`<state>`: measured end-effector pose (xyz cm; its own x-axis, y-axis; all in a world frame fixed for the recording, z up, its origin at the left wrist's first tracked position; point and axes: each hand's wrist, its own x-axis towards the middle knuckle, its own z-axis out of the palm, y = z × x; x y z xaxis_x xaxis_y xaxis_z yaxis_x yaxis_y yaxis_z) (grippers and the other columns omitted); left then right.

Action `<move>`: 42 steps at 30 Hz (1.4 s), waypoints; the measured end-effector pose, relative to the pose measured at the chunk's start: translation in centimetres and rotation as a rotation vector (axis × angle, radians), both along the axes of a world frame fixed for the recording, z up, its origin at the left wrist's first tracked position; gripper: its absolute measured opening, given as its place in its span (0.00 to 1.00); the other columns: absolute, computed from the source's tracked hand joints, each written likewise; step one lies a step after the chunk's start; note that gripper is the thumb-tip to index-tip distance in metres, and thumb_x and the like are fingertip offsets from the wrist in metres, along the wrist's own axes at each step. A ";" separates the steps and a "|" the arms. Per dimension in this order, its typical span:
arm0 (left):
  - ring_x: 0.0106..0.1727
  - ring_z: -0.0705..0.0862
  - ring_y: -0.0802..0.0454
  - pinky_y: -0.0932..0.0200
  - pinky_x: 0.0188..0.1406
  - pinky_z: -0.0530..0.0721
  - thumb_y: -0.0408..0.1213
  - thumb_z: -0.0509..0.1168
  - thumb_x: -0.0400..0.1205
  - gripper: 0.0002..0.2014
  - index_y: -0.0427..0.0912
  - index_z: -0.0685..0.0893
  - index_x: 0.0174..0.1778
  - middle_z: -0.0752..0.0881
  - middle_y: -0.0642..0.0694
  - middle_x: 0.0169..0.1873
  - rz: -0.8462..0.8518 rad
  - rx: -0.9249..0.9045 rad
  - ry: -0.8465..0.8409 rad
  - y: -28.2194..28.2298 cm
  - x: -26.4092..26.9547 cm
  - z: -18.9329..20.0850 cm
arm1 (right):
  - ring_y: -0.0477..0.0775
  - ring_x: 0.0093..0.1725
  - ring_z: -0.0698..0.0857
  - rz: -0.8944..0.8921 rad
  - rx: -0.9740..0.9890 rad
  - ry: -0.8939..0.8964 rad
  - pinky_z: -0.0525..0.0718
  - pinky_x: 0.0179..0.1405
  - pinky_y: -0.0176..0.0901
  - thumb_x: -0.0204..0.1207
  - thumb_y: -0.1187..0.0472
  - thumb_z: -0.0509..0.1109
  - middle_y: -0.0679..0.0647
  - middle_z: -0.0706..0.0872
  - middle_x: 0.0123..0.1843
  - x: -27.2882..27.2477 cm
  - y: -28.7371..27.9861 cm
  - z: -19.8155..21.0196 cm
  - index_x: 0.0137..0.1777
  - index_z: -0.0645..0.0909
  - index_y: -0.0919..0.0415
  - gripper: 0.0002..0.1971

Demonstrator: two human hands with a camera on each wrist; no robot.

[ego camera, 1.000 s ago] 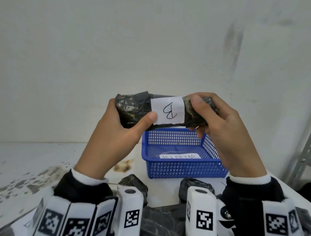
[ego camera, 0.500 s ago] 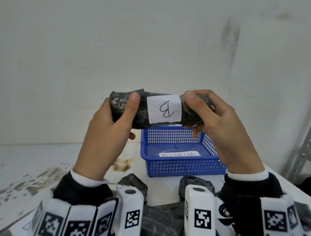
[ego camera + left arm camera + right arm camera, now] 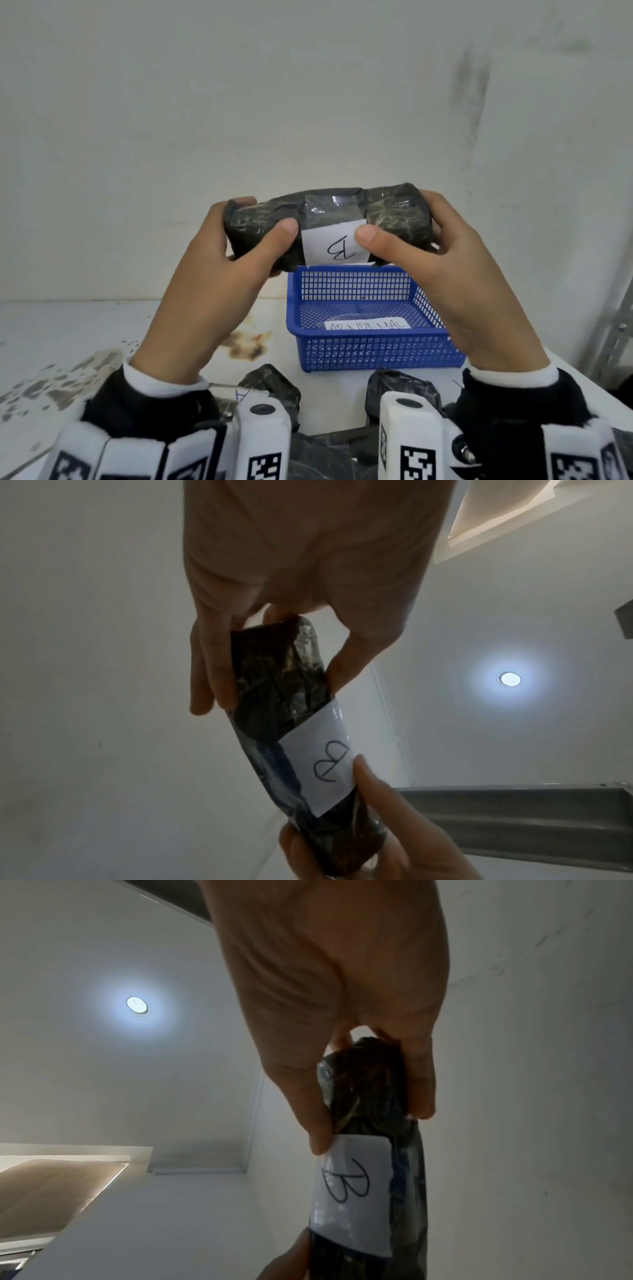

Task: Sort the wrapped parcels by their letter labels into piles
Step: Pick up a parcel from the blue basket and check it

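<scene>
Head view: parcel B held at both ends above the basket

We hold the black wrapped parcel point(image 3: 325, 224) level in the air, in front of the wall and above the far rim of the blue basket point(image 3: 373, 349). Our left hand point(image 3: 212, 274) curls round its left end, thumb pressed on the near face; our right hand point(image 3: 455, 270) curls round the right end, thumb tip touching the edge of the white label point(image 3: 337, 248). The label carries a handwritten B and faces us, turned on its side.

Handling, as we judge it:
- The wrap is glossy, creased film with clear tape over the middle, so it is probably slippery; grip on the crinkled ends, not on the taped band
- The parcel keeps its long shape between the two hands, so the contents seem fairly firm; the weight cannot be told
- Keep thumbs off the letter so it stays readable

Both wrist views confirm fingers on the far side and a thumb on the near side at each end. Two more black parcels point(image 3: 274, 385) lie on the table point(image 3: 68, 325) near our wrists; a paper strip lies inside the basket
</scene>
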<state>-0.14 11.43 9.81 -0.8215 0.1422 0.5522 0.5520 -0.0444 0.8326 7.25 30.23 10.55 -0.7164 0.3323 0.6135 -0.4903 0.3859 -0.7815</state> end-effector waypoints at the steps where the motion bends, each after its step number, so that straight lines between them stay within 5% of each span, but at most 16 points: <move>1: 0.50 0.90 0.56 0.49 0.59 0.85 0.63 0.72 0.60 0.32 0.60 0.79 0.61 0.87 0.60 0.52 -0.004 -0.009 0.002 -0.2 -0.1 0.0 | 0.47 0.52 0.91 0.001 0.021 -0.015 0.87 0.47 0.41 0.58 0.39 0.79 0.43 0.91 0.54 0.0 0.0 0.0 0.61 0.82 0.40 0.29; 4: 0.49 0.88 0.58 0.57 0.55 0.83 0.63 0.79 0.60 0.35 0.63 0.78 0.63 0.86 0.64 0.51 -0.029 -0.053 0.020 -0.5 0.0 0.1 | 0.45 0.44 0.90 0.005 0.028 -0.046 0.84 0.34 0.35 0.59 0.37 0.77 0.43 0.91 0.53 0.1 -0.2 0.0 0.62 0.82 0.41 0.29; 6: 0.46 0.90 0.61 0.57 0.51 0.83 0.65 0.78 0.61 0.33 0.67 0.77 0.61 0.86 0.67 0.49 -0.036 -0.091 0.045 -0.6 0.2 0.2 | 0.42 0.44 0.90 -0.001 0.006 -0.028 0.84 0.36 0.34 0.62 0.39 0.78 0.42 0.91 0.51 0.1 -0.1 0.0 0.61 0.83 0.43 0.26; 10: 0.47 0.91 0.56 0.44 0.59 0.86 0.64 0.70 0.60 0.32 0.68 0.76 0.62 0.85 0.72 0.49 -0.075 -0.101 0.090 -0.5 0.6 0.3 | 0.42 0.43 0.89 -0.039 0.002 0.014 0.85 0.43 0.34 0.70 0.50 0.80 0.44 0.92 0.48 0.0 0.0 0.0 0.57 0.84 0.45 0.15; 16: 0.46 0.90 0.56 0.56 0.55 0.85 0.56 0.79 0.66 0.28 0.60 0.76 0.58 0.87 0.65 0.45 -0.007 -0.004 0.116 0.3 0.9 0.2 | 0.37 0.30 0.83 -0.070 0.077 -0.002 0.78 0.35 0.33 0.73 0.46 0.78 0.40 0.88 0.36 0.1 -0.5 0.0 0.51 0.83 0.45 0.11; 23: 0.46 0.89 0.60 0.62 0.49 0.83 0.55 0.72 0.68 0.24 0.57 0.76 0.58 0.88 0.59 0.47 0.009 0.016 0.140 0.7 1.3 0.0 | 0.37 0.42 0.88 -0.120 0.107 0.039 0.85 0.44 0.34 0.70 0.44 0.79 0.38 0.90 0.44 0.3 -0.7 0.1 0.52 0.82 0.46 0.15; 27: 0.43 0.88 0.64 0.66 0.45 0.82 0.57 0.70 0.67 0.19 0.57 0.77 0.51 0.88 0.65 0.42 0.010 0.003 0.141 1.0 1.3 -0.1 | 0.39 0.46 0.89 -0.128 0.114 0.040 0.87 0.50 0.39 0.69 0.43 0.78 0.39 0.90 0.47 0.1 -0.5 0.0 0.53 0.82 0.45 0.16; 31: 0.40 0.85 0.70 0.76 0.39 0.78 0.50 0.68 0.77 0.09 0.56 0.78 0.49 0.86 0.69 0.37 0.018 -0.008 0.144 1.0 0.7 -0.3 | 0.40 0.45 0.89 -0.107 0.085 0.036 0.87 0.48 0.39 0.69 0.40 0.74 0.40 0.90 0.45 -0.1 -0.2 0.0 0.54 0.84 0.45 0.16; 38: 0.39 0.84 0.66 0.67 0.41 0.80 0.48 0.67 0.80 0.06 0.54 0.78 0.48 0.86 0.64 0.36 0.034 -0.013 0.157 0.4 0.4 -0.2 | 0.36 0.35 0.84 -0.031 0.089 0.044 0.80 0.36 0.28 0.71 0.42 0.71 0.39 0.89 0.40 0.1 -0.2 0.1 0.57 0.86 0.47 0.17; 42: 0.32 0.88 0.57 0.61 0.27 0.85 0.47 0.67 0.80 0.08 0.49 0.78 0.49 0.88 0.59 0.34 0.013 -0.008 0.137 0.3 0.6 0.1 | 0.39 0.34 0.85 -0.053 0.110 0.055 0.83 0.38 0.33 0.72 0.42 0.70 0.39 0.89 0.40 -0.1 -0.2 0.1 0.54 0.85 0.45 0.14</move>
